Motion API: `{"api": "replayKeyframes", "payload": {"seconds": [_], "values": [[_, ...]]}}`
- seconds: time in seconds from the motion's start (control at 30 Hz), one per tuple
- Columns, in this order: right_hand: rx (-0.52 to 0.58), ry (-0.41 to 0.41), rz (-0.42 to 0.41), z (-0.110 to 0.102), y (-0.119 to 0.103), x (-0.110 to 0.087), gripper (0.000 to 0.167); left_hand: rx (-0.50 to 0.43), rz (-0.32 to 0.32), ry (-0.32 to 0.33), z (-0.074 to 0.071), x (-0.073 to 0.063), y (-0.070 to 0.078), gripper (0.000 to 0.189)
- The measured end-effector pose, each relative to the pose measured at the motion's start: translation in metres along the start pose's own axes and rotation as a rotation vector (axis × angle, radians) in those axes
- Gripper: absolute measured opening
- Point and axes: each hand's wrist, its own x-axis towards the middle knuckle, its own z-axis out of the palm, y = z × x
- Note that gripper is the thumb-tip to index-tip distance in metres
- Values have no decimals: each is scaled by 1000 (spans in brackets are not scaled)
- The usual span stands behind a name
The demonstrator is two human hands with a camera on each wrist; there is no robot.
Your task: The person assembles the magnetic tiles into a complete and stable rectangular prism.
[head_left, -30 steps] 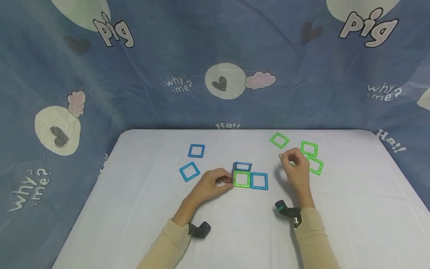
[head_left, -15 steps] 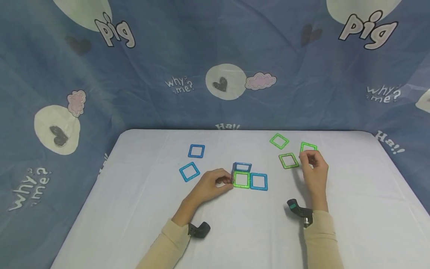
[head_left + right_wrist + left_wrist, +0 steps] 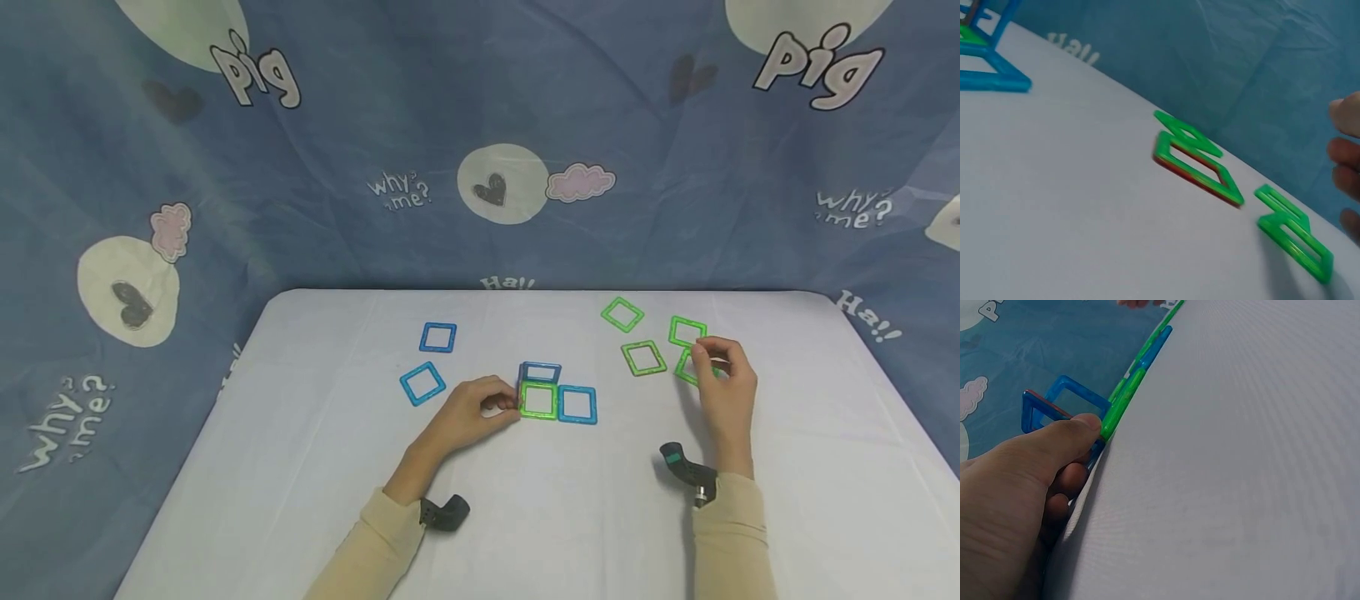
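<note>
Left hand point(image 3: 467, 410): pinching 1 upright blue frame point(image 3: 1024, 412)
Right hand point(image 3: 726, 379): fingers loosely parted
Green frame point(image 3: 1292, 250): just left of right grip

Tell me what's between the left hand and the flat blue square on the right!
In the head view: a standing blue square against the left hand, then a flat green square beside the flat blue square.
</note>
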Motion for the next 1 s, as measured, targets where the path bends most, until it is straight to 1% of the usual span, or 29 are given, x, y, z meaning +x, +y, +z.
{"api": "replayKeyframes", "payload": {"seconds": [0.1, 0.17, 0.3, 0.37, 0.47, 0.57, 0.63, 0.83, 1.0], "values": [[-38, -13, 28, -4, 2, 0, 29, -1, 1, 4, 0, 0, 0, 18], [-72, -31, 62, -6, 3, 0, 31, -1, -1, 7, 0, -1, 0, 18], [-115, -92, 142, -11, 5, 1, 38, 4, -15, 8, 0, -1, 0, 19], [-146, -146, 193, -14, 6, 1, 43, 5, -19, 7, 1, -1, 0, 19], [-219, -260, 240, -18, 7, 2, 53, 4, -17, 6, 1, -1, 0, 19], [-279, -356, 242, -21, 8, 3, 59, 3, -15, 8, 1, -1, 0, 20], [-302, -388, 233, -21, 8, 3, 59, 4, -16, 10, 1, -1, 0, 20], [-332, -443, 211, -23, 9, 3, 57, 6, -13, 11, 2, -2, 0, 20], [-357, -443, 199, -22, 9, 4, 51, 4, -7, 10, 2, -2, -1, 20]]}}
